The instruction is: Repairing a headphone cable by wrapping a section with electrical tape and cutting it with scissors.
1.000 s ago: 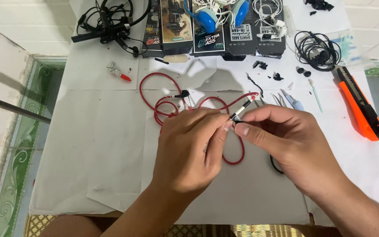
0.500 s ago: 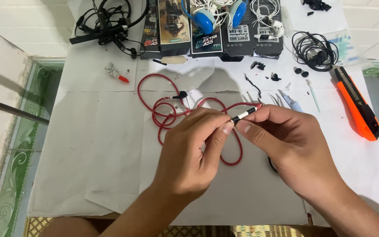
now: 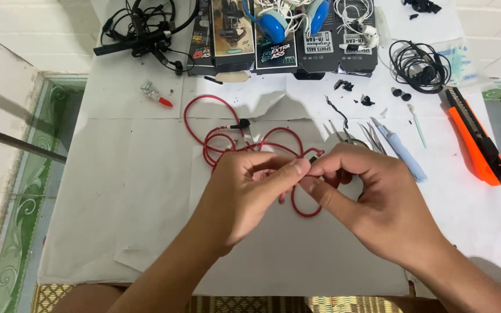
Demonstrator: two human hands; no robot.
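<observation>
A red earphone cable [image 3: 215,124] lies coiled on the white paper-covered table [image 3: 117,191], with its black jack plug [image 3: 240,123] near the middle. My left hand [image 3: 250,191] and my right hand [image 3: 372,197] meet over the coil. Their fingertips pinch one small dark-and-silver end piece of the red cable [image 3: 314,156] between them. Most of that piece is hidden by my fingers.
Boxed earphones [image 3: 279,35] and black headphones [image 3: 146,29] line the far edge. A black cable coil [image 3: 416,64], an orange utility knife [image 3: 476,136], tweezers and a pale blue tool [image 3: 398,148] lie at the right. A small red-tipped tube [image 3: 156,95] sits at the left.
The end piece stuck out past my fingertips before; both hands have closed tighter around it and now cover most of it. The hands stayed over the coil.
</observation>
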